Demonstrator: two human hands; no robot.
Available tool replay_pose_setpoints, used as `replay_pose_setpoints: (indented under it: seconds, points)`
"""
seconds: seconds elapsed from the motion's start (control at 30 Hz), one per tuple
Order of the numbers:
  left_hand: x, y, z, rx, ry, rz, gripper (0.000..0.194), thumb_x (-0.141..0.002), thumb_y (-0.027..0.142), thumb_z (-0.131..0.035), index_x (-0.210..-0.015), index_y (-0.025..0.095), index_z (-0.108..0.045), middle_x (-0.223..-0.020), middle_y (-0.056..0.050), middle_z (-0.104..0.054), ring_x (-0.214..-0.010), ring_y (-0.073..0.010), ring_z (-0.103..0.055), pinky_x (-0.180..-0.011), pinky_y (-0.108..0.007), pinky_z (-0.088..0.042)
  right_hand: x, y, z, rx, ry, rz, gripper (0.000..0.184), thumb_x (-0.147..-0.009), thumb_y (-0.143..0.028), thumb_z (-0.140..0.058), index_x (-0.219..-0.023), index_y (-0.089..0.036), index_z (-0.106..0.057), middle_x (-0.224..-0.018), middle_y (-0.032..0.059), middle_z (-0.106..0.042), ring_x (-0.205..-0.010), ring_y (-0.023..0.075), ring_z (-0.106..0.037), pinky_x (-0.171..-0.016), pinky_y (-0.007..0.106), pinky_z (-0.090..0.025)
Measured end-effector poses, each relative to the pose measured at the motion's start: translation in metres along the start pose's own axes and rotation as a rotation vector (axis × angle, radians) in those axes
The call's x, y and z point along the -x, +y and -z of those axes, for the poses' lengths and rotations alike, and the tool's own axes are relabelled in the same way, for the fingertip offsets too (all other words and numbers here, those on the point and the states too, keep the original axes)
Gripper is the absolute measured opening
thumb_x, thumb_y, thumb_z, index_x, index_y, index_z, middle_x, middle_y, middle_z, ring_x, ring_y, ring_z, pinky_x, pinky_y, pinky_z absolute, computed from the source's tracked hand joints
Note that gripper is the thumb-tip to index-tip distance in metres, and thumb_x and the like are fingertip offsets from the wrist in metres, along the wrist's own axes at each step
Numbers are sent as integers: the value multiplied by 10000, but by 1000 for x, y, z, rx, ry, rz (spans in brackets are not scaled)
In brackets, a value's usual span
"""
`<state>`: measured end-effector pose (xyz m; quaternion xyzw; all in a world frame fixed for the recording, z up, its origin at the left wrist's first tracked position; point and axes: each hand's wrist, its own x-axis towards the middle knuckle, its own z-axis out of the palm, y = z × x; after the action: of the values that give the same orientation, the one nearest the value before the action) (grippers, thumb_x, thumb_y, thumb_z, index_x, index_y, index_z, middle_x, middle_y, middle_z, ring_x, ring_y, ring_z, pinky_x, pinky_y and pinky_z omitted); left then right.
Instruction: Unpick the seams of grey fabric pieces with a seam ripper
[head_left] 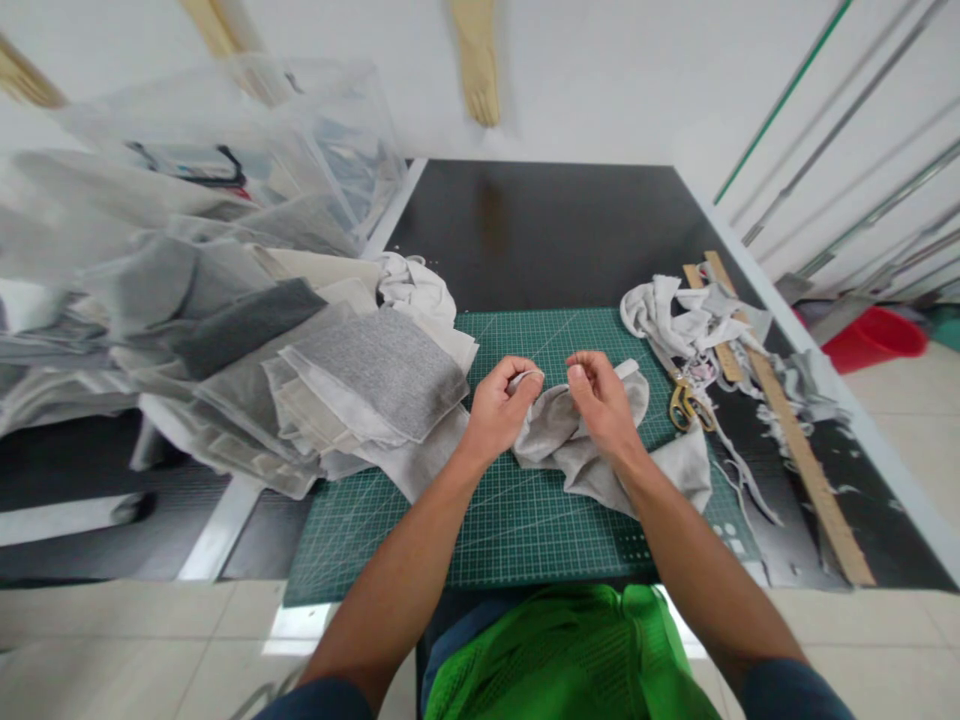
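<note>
A crumpled piece of light grey fabric [551, 430] lies over the green cutting mat [495, 545] in front of me. My left hand [504, 400] is closed, pinching an edge of this fabric between thumb and fingers. A short gap away, my right hand [600, 400] is also closed in a pinch at the fabric, its fingertips partly hidden. Some of the cloth hangs below and to the right of my right hand. Yellow-handled scissors [686, 405] rest to the right of it, beside fabric scraps [686, 315].
Stacks of grey and cream fabric pieces [375, 370] cover the left side. Behind them stands a clear plastic box [360, 150]. Wooden rulers [806, 450] lie along the right among scraps. Yellow hand forms [476, 60] hang at the wall; a red basin [877, 338] is on the floor.
</note>
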<state>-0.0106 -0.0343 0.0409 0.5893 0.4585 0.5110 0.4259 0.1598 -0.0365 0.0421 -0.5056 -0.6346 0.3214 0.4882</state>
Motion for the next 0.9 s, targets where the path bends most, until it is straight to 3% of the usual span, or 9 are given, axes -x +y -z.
replay_pose_setpoints:
  seconds: [0.2, 0.33, 0.47, 0.57, 0.7, 0.8, 0.9]
  points:
    - [-5, -1, 3, -86, 153, -54, 244, -951, 434, -614, -931, 203, -690, -796, 4, -625, -718, -136, -528, -675, -257, -439, -2, -3, 3, 78, -290, 12, 285, -871, -378, -687, -1091, -198, -664, -960, 31, -723, -653, 138, -559, -625, 293, -470]
    - [-10, -2, 13, -105, 220, -72, 264, -967, 450, -591, -916, 211, -692, -746, 10, -568, -689, -137, -492, -640, -261, -411, -5, 8, 7, 285, -388, 69, 409, -837, -273, -720, -1241, -227, -675, -1110, 49, -761, -738, 164, -629, -741, 328, -510]
    - [-15, -2, 23, -85, 271, -102, 264, -974, 454, -575, -903, 216, -667, -754, 9, -561, -704, -143, -498, -667, -262, -416, -13, 23, 10, 477, -375, 100, 386, -807, -170, -713, -1190, -214, -714, -1118, 84, -763, -946, 238, -687, -871, 362, -507]
    - [-19, 0, 30, -49, 317, -102, 282, -977, 471, -557, -883, 217, -633, -804, -8, -591, -772, -154, -539, -722, -261, -452, -22, 25, 17, 620, -318, 109, 132, -851, -197, -667, -950, -200, -755, -949, 91, -745, -882, 242, -670, -808, 341, -484]
    - [-25, 1, 39, 14, 375, -75, 316, -968, 517, -552, -872, 220, -602, -809, -9, -590, -791, -154, -556, -705, -242, -462, -34, 13, 39, 657, -196, 99, 114, -903, -270, -632, -895, -210, -728, -890, 67, -733, -828, 227, -650, -749, 315, -438]
    - [-26, -1, 42, 112, 299, -32, 375, -952, 582, -550, -905, 215, -612, -805, -9, -603, -744, -147, -555, -651, -237, -451, -41, 0, 58, 663, -145, 91, 139, -929, -307, -604, -913, -212, -705, -827, 51, -711, -765, 214, -620, -694, 302, -395]
    - [-22, 0, 37, 173, -33, 11, 481, -871, 629, -651, -1059, 186, -655, -948, -49, -686, -817, -168, -609, -710, -262, -485, -44, -17, 68, 672, -109, 113, 174, -930, -347, -602, -859, -209, -680, -727, 25, -652, -689, 192, -562, -646, 294, -346]
